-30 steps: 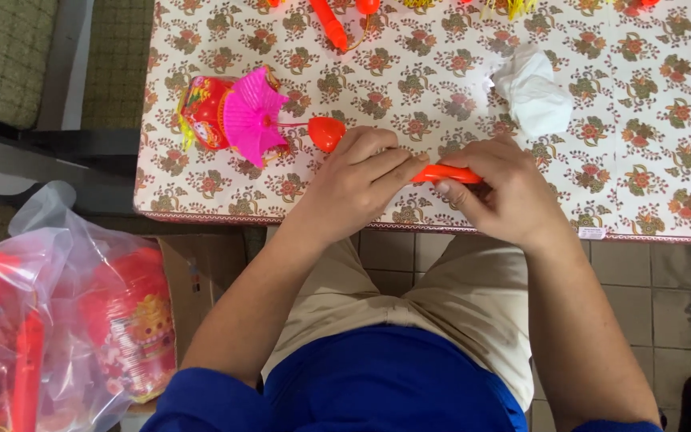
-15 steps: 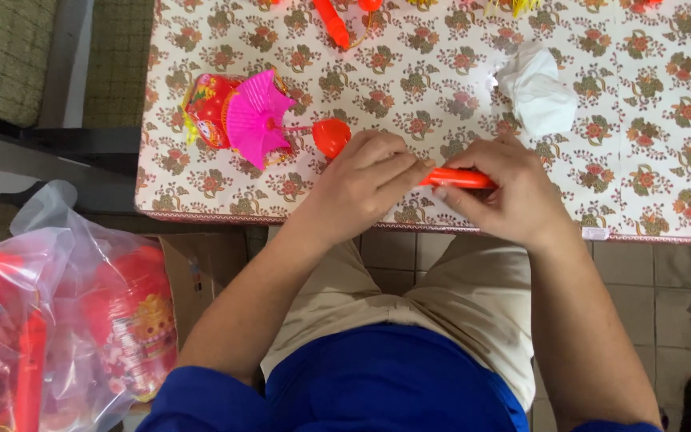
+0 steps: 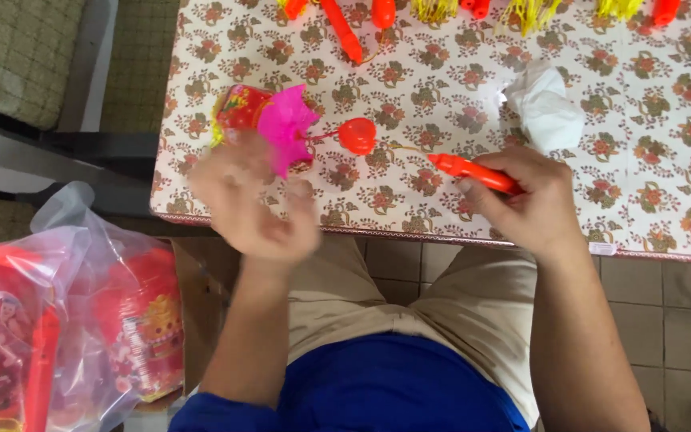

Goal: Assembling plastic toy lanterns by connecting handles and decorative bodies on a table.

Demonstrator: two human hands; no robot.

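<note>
- The orange stick handle (image 3: pixel 473 173) lies slanted over the near part of the table (image 3: pixel 649 216), its pointed tip toward the left; a thin wire runs from that tip to a round orange piece (image 3: pixel 357 135).
- The right hand (image 3: pixel 525 200) is wrapped around the handle's lower end, fingers curled tight on it.
- The left hand (image 3: pixel 253 204) is blurred, hanging over the table's near edge with fingers spread and nothing in them, just in front of the pink paper lantern (image 3: pixel 285 128).
- The lantern, pink with a red and yellow body, rests left of the round orange piece.
- A crumpled white tissue (image 3: pixel 544 108) sits just beyond the right hand.
- More orange sticks and yellow tassels (image 3: pixel 433 10) line the far edge of the floral tablecloth.
- A clear plastic bag (image 3: pixel 65 320) of red lanterns stands on the floor at the person's left.
</note>
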